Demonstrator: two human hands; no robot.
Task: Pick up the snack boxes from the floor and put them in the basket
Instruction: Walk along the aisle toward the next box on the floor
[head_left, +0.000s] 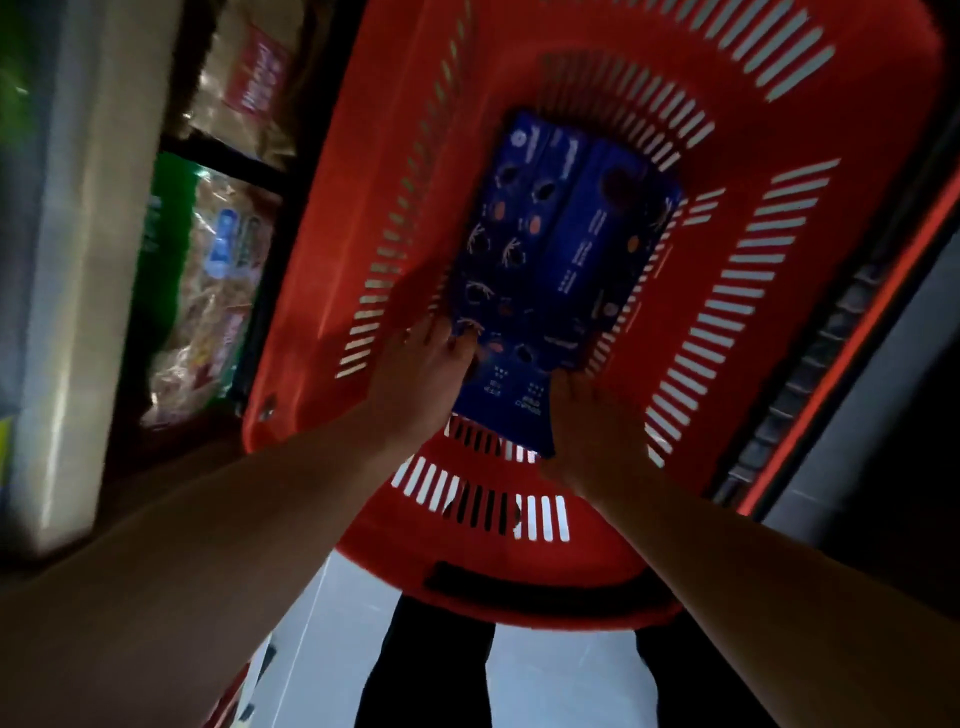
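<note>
A shop aisle is shown: a red plastic shopping basket (597, 587) is seen beside shelves (223, 161) stocked with packaged bread bags (218, 291).

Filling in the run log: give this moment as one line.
stage: placing | blue snack boxes inside red basket | left hand and right hand on their near end | grip unclear

Dim aisle: pale grey floor (332, 649), shelf (78, 260) of bagged goods (218, 291) at left.
</note>
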